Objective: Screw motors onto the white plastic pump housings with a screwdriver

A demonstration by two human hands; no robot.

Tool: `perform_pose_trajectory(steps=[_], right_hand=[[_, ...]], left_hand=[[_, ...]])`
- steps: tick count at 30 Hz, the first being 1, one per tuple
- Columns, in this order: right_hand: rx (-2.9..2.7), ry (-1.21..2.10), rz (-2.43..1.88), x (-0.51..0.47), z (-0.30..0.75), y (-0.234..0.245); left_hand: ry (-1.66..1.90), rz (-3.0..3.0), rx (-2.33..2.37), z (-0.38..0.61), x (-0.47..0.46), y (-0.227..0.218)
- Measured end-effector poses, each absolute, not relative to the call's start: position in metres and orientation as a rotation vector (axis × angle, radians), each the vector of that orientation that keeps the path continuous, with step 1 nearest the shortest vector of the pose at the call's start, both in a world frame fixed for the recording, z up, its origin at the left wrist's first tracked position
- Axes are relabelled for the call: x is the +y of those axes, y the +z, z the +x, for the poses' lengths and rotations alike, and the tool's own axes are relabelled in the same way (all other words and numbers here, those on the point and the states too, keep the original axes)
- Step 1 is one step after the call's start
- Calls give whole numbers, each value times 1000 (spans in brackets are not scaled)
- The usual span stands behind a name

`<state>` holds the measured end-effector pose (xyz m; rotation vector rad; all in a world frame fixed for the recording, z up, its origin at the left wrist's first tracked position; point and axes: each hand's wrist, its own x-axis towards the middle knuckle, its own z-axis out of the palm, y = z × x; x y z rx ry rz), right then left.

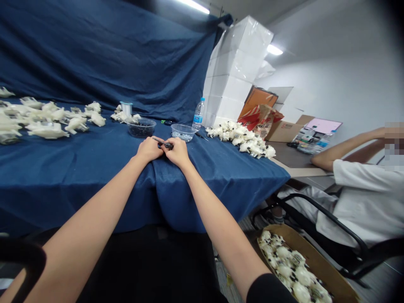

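Both my hands meet on the blue-covered table (78, 168), stretched far out in front of me. My left hand (149, 148) and my right hand (177, 151) are both closed around a small dark tool or part (164, 144) held between them; what it is I cannot make out. Just beyond the hands stand a clear bowl of dark pieces (141, 127) and a clear bowl of small pale pieces (183, 132).
White toy pieces (47, 120) are spread over the table's left, and white-and-black toys (243, 141) lie at the right. A water bottle (198, 114), stacked white boxes (235, 71) and a floor carton of toys (293, 269) stand nearby. Another person (356, 193) sits at the right.
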<state>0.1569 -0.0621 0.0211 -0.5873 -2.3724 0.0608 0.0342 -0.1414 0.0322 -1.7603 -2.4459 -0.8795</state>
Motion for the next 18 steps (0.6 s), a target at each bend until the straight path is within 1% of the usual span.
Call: perform_pose_trajectory(steps=[18], right_hand=[[-2375,48,-595,-64,158,22]], left_hand=[[-887,-1748,-2438,34,-141,31]])
